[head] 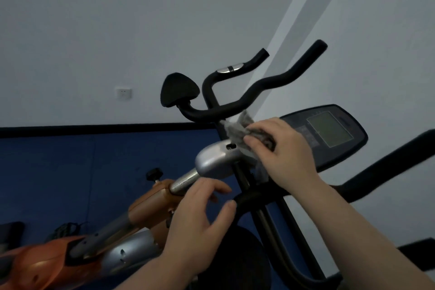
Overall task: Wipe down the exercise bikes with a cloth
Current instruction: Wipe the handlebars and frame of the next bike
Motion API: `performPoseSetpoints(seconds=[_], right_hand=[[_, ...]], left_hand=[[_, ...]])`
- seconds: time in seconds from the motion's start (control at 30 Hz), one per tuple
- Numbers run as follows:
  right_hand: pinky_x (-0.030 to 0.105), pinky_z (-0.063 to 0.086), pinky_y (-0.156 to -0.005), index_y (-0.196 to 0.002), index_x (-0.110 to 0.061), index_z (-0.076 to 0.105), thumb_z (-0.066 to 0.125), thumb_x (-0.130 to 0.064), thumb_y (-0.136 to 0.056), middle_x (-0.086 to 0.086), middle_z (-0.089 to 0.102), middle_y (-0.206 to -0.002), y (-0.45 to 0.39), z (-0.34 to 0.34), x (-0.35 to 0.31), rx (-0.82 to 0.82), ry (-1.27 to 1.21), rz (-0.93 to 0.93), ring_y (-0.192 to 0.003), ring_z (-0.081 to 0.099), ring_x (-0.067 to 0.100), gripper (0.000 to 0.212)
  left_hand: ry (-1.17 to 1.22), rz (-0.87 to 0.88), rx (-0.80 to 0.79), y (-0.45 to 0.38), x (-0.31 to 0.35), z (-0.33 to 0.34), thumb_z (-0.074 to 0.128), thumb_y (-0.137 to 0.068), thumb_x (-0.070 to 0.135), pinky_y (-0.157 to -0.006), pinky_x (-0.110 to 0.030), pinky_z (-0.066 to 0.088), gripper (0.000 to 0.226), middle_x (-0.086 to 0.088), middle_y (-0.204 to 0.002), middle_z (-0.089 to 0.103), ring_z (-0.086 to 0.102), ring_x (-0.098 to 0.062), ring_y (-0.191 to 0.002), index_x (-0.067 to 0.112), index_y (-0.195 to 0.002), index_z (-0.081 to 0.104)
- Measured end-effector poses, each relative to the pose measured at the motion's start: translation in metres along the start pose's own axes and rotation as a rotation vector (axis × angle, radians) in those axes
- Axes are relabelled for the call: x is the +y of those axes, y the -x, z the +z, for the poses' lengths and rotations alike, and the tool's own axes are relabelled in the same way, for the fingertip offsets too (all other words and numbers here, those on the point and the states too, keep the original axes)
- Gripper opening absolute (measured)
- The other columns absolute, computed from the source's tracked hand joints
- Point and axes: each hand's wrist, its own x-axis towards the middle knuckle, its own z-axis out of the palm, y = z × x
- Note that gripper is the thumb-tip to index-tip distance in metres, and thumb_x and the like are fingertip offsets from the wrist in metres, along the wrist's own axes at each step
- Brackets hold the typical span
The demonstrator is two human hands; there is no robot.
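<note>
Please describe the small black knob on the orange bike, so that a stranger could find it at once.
Start at the orange bike frame in the lower left, which rises towards the silver housing. The black knob stands on a short stem on top of that frame, left of the left hand. It is the only small, round, ridged black part there.

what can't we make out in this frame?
Head view:
- Console text: too small and dim.
- Cloth: partly covered by right hand.
- Orange bike base: cut off by left and bottom edges.
- Left hand: unclear if it touches the silver post.
</note>
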Motion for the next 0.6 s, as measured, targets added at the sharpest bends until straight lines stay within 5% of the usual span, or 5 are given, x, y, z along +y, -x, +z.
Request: performPoseSetpoints(seconds=[0.1,0.17,0.33,0.47,0.6], right_hand=[[0.023,0.039,-0.098,-0.115,-0.032,0.067,0.058,-0.038,-0.091,-0.013,0.059,-0.126,-0.005,0.029,-0.004,-0.195,0.084,-0.049,-0.118,0.050,0.007,0.027],[0.027,0.036,-0.106,-0.120,-0.030,0.066,0.058,-0.037,-0.091,-0.012,0.057,-0.130,-0.011,0.041,-0.009,-0.262,0.138,-0.097,-0.123,0.046,0.007,0.030],[0.028,0.034,-0.110,-0.116,-0.031,0.069,0.065,-0.031,-0.089,-0.015,0.055,-0.136,-0.019,0.010,0.006,-0.535,0.156,-0.280,-0.131,0.042,0.005,0.027],[0.031,0.034,-0.109,-0.128,-0.032,0.060,0.055,-0.026,-0.095,-0.014,0.051,-0.140,-0.015,0.025,-0.006,-0.384,0.170,-0.097,-0.132,0.040,0.009,0.034],[0.040,0.034,-0.109,-0.131,-0.037,0.054,0.057,-0.015,-0.089,-0.013,0.044,-0.146,0.006,0.047,-0.020,-0.447,0.401,-0.353,-0.139,0.032,0.016,0.047]], left_hand=[[0.221,-0.200,0.193,-0.022,-0.016,-0.015,0.053,-0.087,0.034,-0.074,-0.036,0.052,0.008,0.005,-0.092,0.062,0.061,-0.014,-0.087,0.035,-0.088,0.061],[0.329,-0.340,0.245,-0.039,-0.025,-0.022,0.048,-0.095,0.026,-0.069,-0.030,0.052,0.016,0.001,-0.097,0.062,0.062,-0.013,-0.088,0.034,-0.089,0.061],[0.412,-0.360,0.118,-0.064,-0.038,-0.017,0.039,-0.100,0.031,-0.087,-0.025,0.046,0.023,0.015,-0.103,0.064,0.058,-0.001,-0.102,0.028,-0.102,0.062],[0.486,-0.309,0.100,-0.074,-0.039,-0.006,0.036,-0.102,0.030,-0.070,-0.007,0.047,0.030,0.019,-0.093,0.067,0.060,0.008,-0.087,0.028,-0.096,0.066],[0.616,-0.358,0.091,-0.080,-0.043,0.003,0.037,-0.099,0.041,-0.083,-0.026,0.055,0.036,0.002,-0.103,0.071,0.066,-0.013,-0.101,0.024,-0.105,0.067]])
